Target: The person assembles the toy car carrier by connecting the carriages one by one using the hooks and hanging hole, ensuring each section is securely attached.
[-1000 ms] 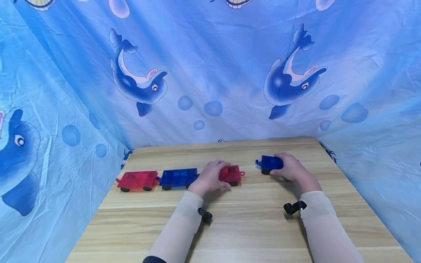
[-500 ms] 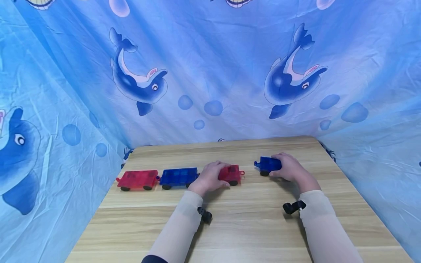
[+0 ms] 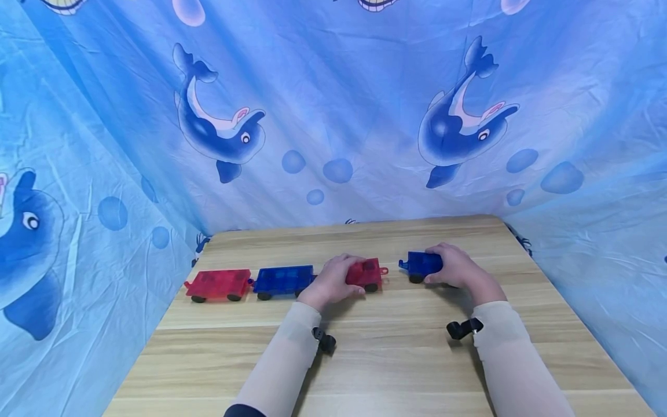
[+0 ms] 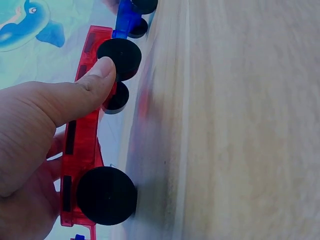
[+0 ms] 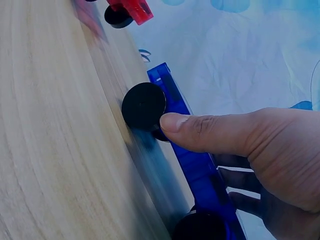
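Note:
Thumb on the near side and fingers across the far side, my left hand (image 3: 333,281) grips a translucent red toy train wagon (image 3: 371,272) with black wheels. A ring coupling (image 3: 384,270) sticks out at its right end. To the right, my right hand (image 3: 454,266) holds a blue toy train wagon (image 3: 421,264), its hook (image 3: 402,264) pointing left. A small gap separates ring and hook. In the right wrist view, the thumb (image 5: 200,131) presses beside a black wheel (image 5: 144,106) of the blue wagon. My left palm hides the red wagon's rear in the head view.
Left of my left hand, another blue wagon (image 3: 283,280) is hooked to another red wagon (image 3: 219,284), both standing on the wooden table (image 3: 385,359). Behind and beside the table hangs a blue dolphin-print cloth (image 3: 333,116).
My right hand has slid the blue wagon left and slightly nearer, narrowing the gap to the red one. The right end of the held red wagon has shifted slightly away from me.

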Action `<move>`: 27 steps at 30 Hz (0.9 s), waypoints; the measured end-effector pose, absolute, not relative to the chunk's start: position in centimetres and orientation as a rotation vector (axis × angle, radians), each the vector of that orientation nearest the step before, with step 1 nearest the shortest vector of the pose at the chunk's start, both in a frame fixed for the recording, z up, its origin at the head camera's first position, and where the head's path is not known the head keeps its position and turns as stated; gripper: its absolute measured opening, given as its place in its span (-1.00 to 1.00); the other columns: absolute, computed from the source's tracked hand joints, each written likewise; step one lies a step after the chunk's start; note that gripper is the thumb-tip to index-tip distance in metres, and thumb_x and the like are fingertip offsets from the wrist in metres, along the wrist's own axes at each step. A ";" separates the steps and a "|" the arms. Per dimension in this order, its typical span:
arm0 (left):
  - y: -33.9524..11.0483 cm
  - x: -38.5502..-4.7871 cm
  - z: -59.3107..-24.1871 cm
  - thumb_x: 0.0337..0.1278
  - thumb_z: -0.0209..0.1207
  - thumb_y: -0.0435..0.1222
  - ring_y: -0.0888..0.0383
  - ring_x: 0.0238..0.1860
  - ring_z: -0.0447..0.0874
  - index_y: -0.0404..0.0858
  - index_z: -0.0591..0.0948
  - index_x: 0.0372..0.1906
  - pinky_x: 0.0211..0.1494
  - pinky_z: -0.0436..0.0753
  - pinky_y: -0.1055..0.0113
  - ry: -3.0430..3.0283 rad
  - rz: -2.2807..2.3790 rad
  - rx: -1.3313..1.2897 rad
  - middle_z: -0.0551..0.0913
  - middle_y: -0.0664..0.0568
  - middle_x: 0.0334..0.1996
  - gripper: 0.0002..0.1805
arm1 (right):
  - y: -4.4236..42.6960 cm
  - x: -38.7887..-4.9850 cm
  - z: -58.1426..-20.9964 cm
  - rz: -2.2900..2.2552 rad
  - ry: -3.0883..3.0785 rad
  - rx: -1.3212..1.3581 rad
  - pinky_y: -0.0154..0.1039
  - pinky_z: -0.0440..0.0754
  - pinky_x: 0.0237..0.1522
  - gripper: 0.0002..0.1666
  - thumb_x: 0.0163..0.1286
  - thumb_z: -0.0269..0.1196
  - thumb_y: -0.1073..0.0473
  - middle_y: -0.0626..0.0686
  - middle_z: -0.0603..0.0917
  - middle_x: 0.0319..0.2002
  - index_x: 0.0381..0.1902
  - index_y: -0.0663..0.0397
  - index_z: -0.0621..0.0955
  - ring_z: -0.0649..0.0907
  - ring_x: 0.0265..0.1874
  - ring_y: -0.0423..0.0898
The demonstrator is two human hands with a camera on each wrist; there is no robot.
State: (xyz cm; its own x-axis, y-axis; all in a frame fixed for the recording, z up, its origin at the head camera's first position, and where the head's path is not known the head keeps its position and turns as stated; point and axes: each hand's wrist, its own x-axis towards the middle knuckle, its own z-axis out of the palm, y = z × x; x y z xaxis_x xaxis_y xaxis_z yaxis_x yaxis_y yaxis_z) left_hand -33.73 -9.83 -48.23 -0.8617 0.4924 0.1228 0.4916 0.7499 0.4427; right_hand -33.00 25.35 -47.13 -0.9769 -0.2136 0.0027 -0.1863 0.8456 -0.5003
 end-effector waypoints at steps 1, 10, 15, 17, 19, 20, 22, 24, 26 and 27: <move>-9.8 -33.7 -48.2 0.00 0.60 0.01 -0.01 0.35 0.47 0.09 0.48 0.49 0.37 0.53 -0.06 2.936 0.750 0.825 0.53 0.10 0.34 -0.10 | 25.3 -33.0 -47.1 -0.792 2.966 -0.336 0.42 0.43 0.28 0.03 0.14 0.64 -0.04 0.35 0.50 0.33 0.48 0.20 0.47 0.48 0.31 0.41; -9.8 -33.7 -48.4 0.01 0.59 -0.01 -0.01 0.36 0.47 0.12 0.47 0.50 0.34 0.58 -0.05 2.930 0.781 0.805 0.52 0.11 0.35 -0.10 | 24.4 -32.8 -47.1 -0.778 2.978 -0.435 0.41 0.47 0.24 0.02 0.10 0.66 -0.03 0.33 0.54 0.29 0.44 0.21 0.51 0.51 0.27 0.39; -9.7 -33.6 -48.3 0.01 0.59 -0.02 -0.02 0.36 0.47 0.12 0.47 0.50 0.35 0.56 -0.08 2.929 0.790 0.803 0.52 0.11 0.36 -0.10 | 23.7 -32.6 -47.1 -0.769 2.984 -0.485 0.39 0.46 0.26 0.00 0.09 0.66 -0.03 0.31 0.57 0.26 0.42 0.21 0.52 0.53 0.25 0.37; -9.7 -33.5 -48.3 0.02 0.59 -0.01 -0.02 0.36 0.47 0.12 0.47 0.50 0.35 0.56 -0.08 2.928 0.789 0.805 0.52 0.11 0.36 -0.11 | 23.4 -32.7 -47.2 -0.766 2.982 -0.489 0.37 0.47 0.26 -0.01 0.10 0.66 -0.03 0.27 0.58 0.26 0.43 0.18 0.52 0.53 0.26 0.34; -9.6 -33.5 -48.3 0.03 0.58 -0.01 -0.02 0.36 0.47 0.12 0.46 0.51 0.36 0.55 -0.07 2.929 0.785 0.810 0.52 0.11 0.35 -0.11 | 23.2 -32.7 -47.2 -0.765 2.977 -0.505 0.37 0.48 0.25 -0.01 0.11 0.65 -0.04 0.27 0.58 0.26 0.43 0.17 0.52 0.54 0.26 0.34; -9.6 -33.5 -48.2 0.04 0.58 -0.01 -0.02 0.35 0.47 0.12 0.46 0.51 0.36 0.55 -0.07 2.929 0.785 0.814 0.52 0.11 0.35 -0.11 | 23.1 -32.7 -47.2 -0.763 2.975 -0.507 0.36 0.49 0.25 -0.01 0.11 0.65 -0.04 0.26 0.58 0.27 0.43 0.16 0.52 0.53 0.26 0.33; -9.6 -33.4 -48.2 0.05 0.58 -0.01 -0.01 0.35 0.47 0.11 0.46 0.51 0.35 0.56 -0.06 2.929 0.788 0.818 0.52 0.11 0.35 -0.12 | 23.0 -32.7 -47.3 -0.761 2.973 -0.512 0.36 0.49 0.26 0.00 0.10 0.65 -0.05 0.25 0.57 0.28 0.44 0.15 0.52 0.53 0.27 0.33; -9.6 -33.4 -48.2 0.05 0.57 0.00 -0.01 0.34 0.48 0.11 0.46 0.51 0.35 0.57 -0.06 2.929 0.792 0.824 0.53 0.11 0.34 -0.12 | 22.9 -32.7 -47.2 -0.757 2.974 -0.517 0.37 0.48 0.26 -0.01 0.10 0.65 -0.04 0.26 0.56 0.29 0.44 0.15 0.52 0.52 0.28 0.34; -9.6 -33.4 -48.3 0.05 0.57 0.01 -0.01 0.34 0.48 0.12 0.46 0.51 0.35 0.57 -0.06 2.933 0.795 0.829 0.52 0.12 0.35 -0.12 | 22.8 -32.8 -47.3 -0.751 2.977 -0.511 0.37 0.47 0.27 -0.01 0.10 0.65 -0.05 0.27 0.55 0.31 0.43 0.14 0.53 0.51 0.29 0.34; -9.6 -33.4 -48.3 0.06 0.56 0.01 -0.01 0.34 0.48 0.13 0.46 0.51 0.35 0.56 -0.07 2.935 0.793 0.831 0.52 0.12 0.35 -0.12 | 22.7 -32.8 -47.3 -0.751 2.978 -0.511 0.37 0.46 0.28 -0.01 0.10 0.65 -0.05 0.27 0.55 0.31 0.44 0.14 0.53 0.50 0.30 0.34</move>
